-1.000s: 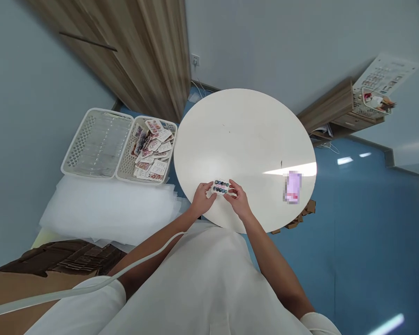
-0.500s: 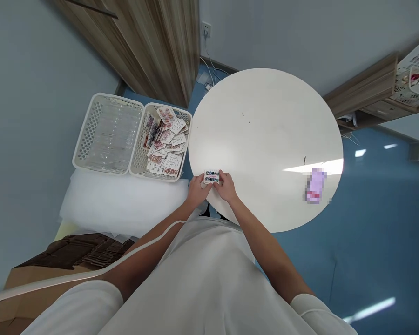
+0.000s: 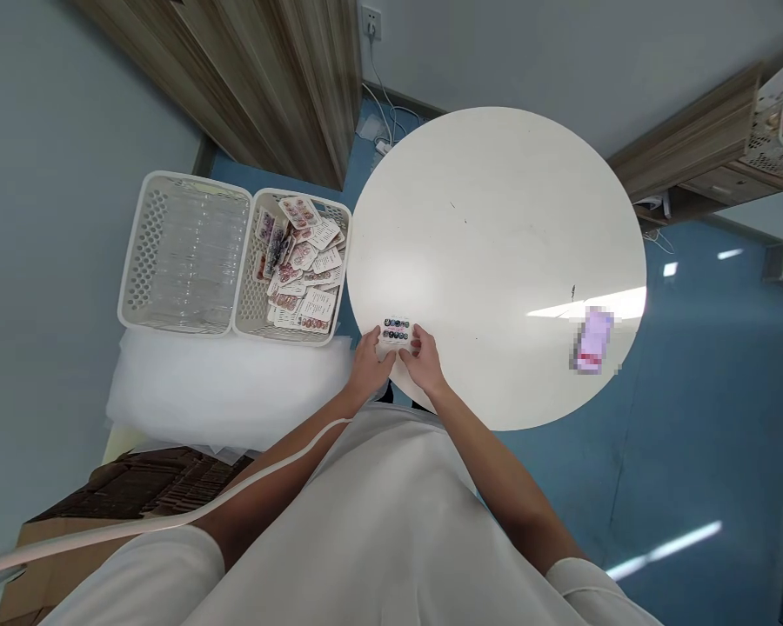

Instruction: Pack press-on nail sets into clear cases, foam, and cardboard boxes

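Note:
A small white card (image 3: pixel 396 329) with two rows of dark, shiny round pieces lies on the near left part of the round white table (image 3: pixel 496 200). My left hand (image 3: pixel 369 363) is at its left side, fingers curved and thumb apart below the card. On the opposite side my right hand (image 3: pixel 424 362) has its fingers spread close to the card's right edge, its thumb lowered too. Both hands look open around the card; whether a fingertip still touches its edge is hard to see.
Left of the table stands a white basket (image 3: pixel 240 306) of similar cards in clear packs. Beside it, another basket (image 3: pixel 130 261) holds clear plastic pieces. White wrapping sheets (image 3: pixel 222 382) lie nearer me, above a cardboard box (image 3: pixel 58 548). A blurred purple object (image 3: pixel 593 339) rests at the table's right.
Both thumbs have drawn back from the card's lower edge and the fingers have loosened, leaving the card on the table. The whole view has shifted slightly.

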Available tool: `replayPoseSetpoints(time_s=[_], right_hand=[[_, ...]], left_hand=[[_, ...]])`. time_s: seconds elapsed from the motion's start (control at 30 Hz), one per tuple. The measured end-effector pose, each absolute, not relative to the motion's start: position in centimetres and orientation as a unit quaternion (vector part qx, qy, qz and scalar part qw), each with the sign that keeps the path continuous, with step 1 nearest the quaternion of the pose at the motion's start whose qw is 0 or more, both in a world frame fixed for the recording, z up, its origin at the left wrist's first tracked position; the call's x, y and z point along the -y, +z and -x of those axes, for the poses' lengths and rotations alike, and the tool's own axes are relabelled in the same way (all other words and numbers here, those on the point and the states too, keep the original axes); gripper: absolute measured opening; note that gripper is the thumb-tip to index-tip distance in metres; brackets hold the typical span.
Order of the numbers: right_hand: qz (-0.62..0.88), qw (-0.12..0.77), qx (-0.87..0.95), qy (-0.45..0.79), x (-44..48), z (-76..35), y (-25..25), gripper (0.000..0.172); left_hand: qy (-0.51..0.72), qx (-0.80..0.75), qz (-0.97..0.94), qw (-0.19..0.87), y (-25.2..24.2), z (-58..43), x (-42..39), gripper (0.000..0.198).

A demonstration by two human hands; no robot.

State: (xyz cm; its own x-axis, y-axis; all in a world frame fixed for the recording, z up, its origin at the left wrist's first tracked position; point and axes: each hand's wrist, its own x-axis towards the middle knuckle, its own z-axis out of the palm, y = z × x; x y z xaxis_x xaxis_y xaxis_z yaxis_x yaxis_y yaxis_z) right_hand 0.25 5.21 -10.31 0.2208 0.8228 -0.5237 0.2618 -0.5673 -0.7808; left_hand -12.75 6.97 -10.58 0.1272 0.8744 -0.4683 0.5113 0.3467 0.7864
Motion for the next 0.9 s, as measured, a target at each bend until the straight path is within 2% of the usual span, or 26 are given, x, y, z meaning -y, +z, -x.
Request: replayPoseSetpoints(time_s=[0.4,0.9], right_hand=[[0.721,0.346,0.337,0.497,-6.8,1.4,-10.0,0.054],[0.714,0.354,0.368,0.479,-8.8,1.3,-10.1,0.05]], left_hand=[[0.202,-0.626,-0.545,0.52,-10.6,12.8,-8.7,0.061],[0.203,-0.607,-0.567,0.519,-11.3,12.9,-10.6,0.063]])
